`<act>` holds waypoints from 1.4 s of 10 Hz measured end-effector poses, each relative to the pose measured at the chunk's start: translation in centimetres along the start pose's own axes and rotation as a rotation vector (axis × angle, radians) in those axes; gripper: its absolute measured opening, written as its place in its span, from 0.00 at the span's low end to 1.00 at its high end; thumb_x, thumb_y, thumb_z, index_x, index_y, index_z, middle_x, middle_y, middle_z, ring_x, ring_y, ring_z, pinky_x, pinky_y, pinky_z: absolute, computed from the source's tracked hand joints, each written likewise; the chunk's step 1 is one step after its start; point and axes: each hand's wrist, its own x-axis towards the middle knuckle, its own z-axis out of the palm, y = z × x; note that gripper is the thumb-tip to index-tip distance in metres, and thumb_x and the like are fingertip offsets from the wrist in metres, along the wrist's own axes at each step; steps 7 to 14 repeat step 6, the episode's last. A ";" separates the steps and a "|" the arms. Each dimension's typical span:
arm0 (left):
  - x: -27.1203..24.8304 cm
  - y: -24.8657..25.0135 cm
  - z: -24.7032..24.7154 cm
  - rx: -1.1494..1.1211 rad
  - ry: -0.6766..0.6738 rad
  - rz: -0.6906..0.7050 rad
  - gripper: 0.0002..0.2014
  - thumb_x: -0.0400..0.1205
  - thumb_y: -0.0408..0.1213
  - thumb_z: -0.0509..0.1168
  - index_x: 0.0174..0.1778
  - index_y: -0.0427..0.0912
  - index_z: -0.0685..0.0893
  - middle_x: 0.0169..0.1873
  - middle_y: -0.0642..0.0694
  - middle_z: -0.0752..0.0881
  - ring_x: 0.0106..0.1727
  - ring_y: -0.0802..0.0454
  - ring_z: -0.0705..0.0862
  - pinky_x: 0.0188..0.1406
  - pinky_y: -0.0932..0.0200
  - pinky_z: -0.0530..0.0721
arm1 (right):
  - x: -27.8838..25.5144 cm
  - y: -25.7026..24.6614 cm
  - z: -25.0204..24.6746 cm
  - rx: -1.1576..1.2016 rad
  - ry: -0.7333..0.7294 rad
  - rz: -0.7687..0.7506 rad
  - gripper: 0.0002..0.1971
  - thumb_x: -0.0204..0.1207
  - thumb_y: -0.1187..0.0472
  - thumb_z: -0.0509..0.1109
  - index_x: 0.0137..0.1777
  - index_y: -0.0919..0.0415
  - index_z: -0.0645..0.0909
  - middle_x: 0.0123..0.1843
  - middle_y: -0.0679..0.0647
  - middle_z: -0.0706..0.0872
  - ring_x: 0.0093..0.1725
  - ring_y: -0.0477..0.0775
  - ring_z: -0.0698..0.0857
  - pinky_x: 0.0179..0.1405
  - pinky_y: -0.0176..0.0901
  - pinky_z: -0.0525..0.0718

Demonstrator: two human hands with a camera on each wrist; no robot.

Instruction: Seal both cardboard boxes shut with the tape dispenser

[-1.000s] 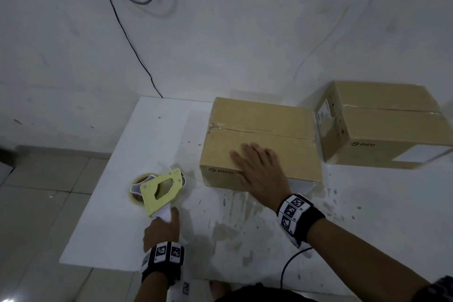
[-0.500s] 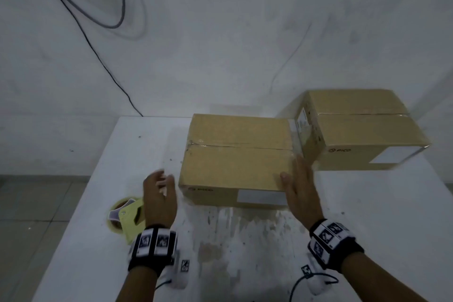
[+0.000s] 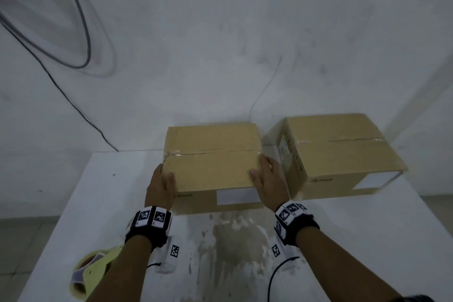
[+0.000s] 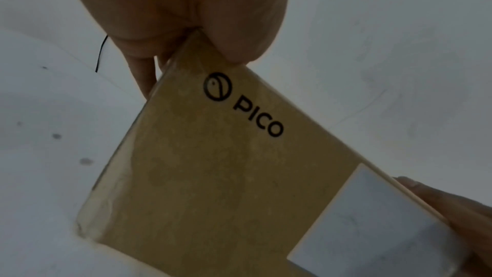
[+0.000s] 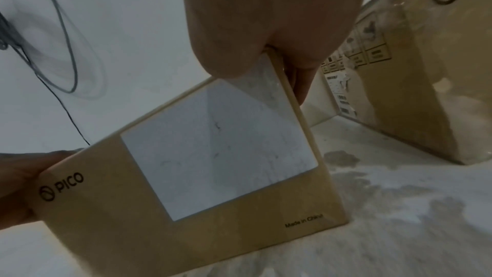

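The near cardboard box (image 3: 213, 167) sits mid-table with a clear tape strip along its top seam. My left hand (image 3: 161, 184) grips its left front corner, thumb on top and fingers down the side. My right hand (image 3: 268, 179) grips the right front corner the same way. The left wrist view shows my left hand (image 4: 186, 50) over the box (image 4: 226, 176) edge. The right wrist view shows my right hand (image 5: 266, 60) on the corner by the white label (image 5: 218, 144). The second box (image 3: 343, 154) stands just right, taped on top. The yellow tape dispenser (image 3: 90, 274) lies at the near left, partly under my forearm.
The white table (image 3: 343, 240) is stained in front of the near box. A narrow gap separates the two boxes. Both stand close to the back wall, where a black cable (image 3: 73, 105) hangs. The table's left edge drops to a tiled floor.
My left hand let go of the tape dispenser and moved up to the near box's left corner. My right hand slid from the box's top to its right corner.
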 end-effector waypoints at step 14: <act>2.2 -1.1 -1.8 0.106 -0.137 -0.089 0.31 0.85 0.55 0.54 0.80 0.39 0.66 0.74 0.34 0.74 0.70 0.33 0.76 0.68 0.41 0.75 | -0.6 -4.0 -6.1 0.047 0.144 -0.071 0.32 0.82 0.33 0.52 0.80 0.50 0.70 0.76 0.51 0.73 0.74 0.55 0.75 0.70 0.60 0.79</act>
